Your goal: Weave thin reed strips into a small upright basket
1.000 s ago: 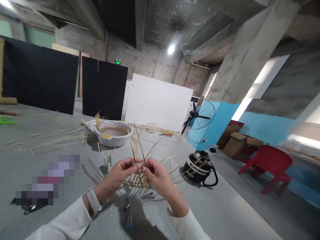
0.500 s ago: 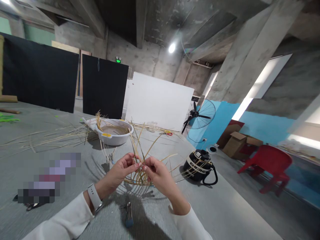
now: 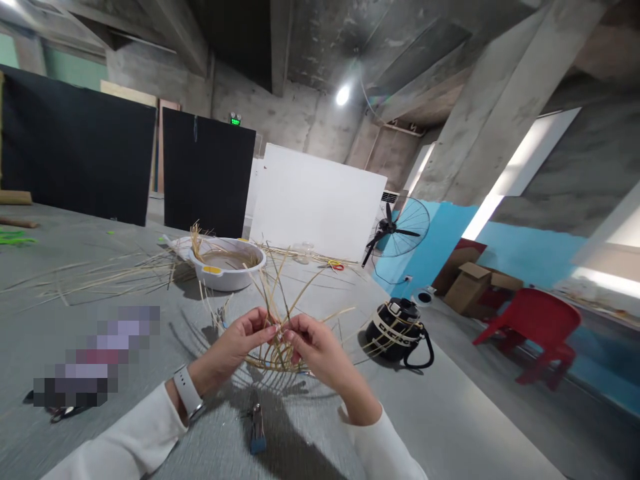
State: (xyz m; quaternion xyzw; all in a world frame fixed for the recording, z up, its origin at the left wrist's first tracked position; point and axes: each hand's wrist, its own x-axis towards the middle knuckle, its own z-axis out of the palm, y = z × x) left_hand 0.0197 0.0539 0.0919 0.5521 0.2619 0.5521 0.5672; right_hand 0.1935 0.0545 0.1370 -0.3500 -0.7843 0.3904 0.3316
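A loose piece of woven strips (image 3: 283, 363) lies on the grey table in front of me, long thin ends fanning upward and outward. My left hand (image 3: 253, 333) pinches strips just above its middle. Close beside it, fingertips almost touching, my right hand (image 3: 307, 337) is closed on strips too. Which single strips each hand grips is too small to tell. Below the weave a metal clip with a blue end (image 3: 257, 430) rests on the table.
A white basin (image 3: 227, 267) with soaking strips stands behind, loose strips to its left. To the right is a black jug (image 3: 394, 332). Red-and-yellow scissors (image 3: 335, 265) lie farther back. A blurred-out item (image 3: 100, 360) lies at left; a red chair (image 3: 535, 327) stands beyond the table.
Both hands keep their closed grip at nearly the same spot. Some strip ends above my left hand have shifted slightly left.
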